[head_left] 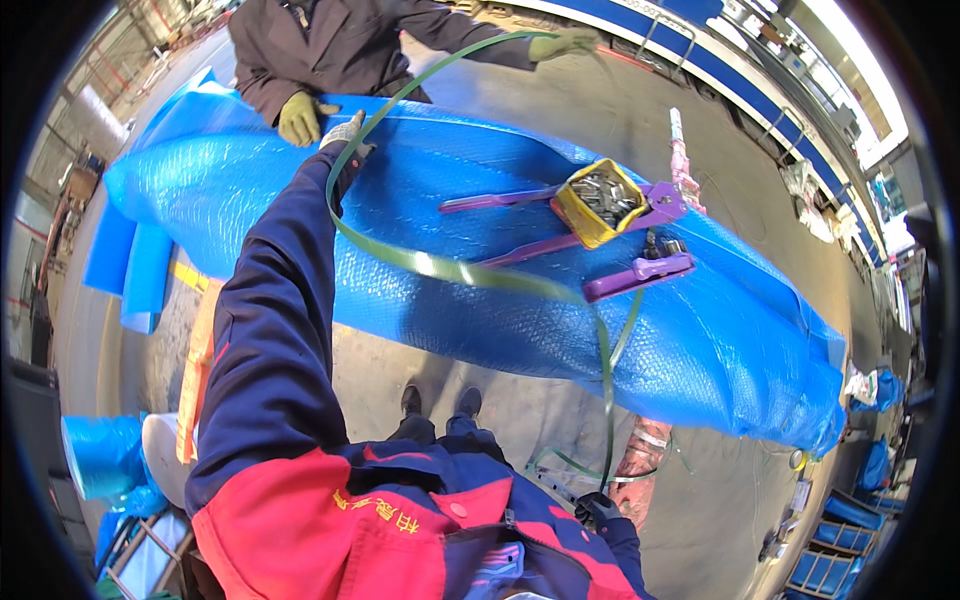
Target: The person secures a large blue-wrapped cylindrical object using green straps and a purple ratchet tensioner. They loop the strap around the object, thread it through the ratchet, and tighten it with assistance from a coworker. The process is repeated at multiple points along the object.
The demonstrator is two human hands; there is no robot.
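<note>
A long bundle in blue bubble wrap [480, 350] lies across in front of me. My left hand [350, 140], gloved, reaches to its far side, fingers stretched out against the wrap. A green plastic strap [430, 265] loops past that hand and over the bundle. Low at the right, my right hand [598, 508], in a dark glove, is closed around the strap's hanging length. On the bundle rest a purple long-handled strapping tool [660, 205], a smaller purple tool [640, 275] and a yellow container [592, 232] of metal clips.
Opposite stands a person, one gloved hand [300, 118] on the bundle, the other [565, 45] out by the strap's far end. An orange wooden beam [200, 370] and a red-wrapped support [642, 460] show below the bundle. Blue wrap rolls [100, 455] stand at left.
</note>
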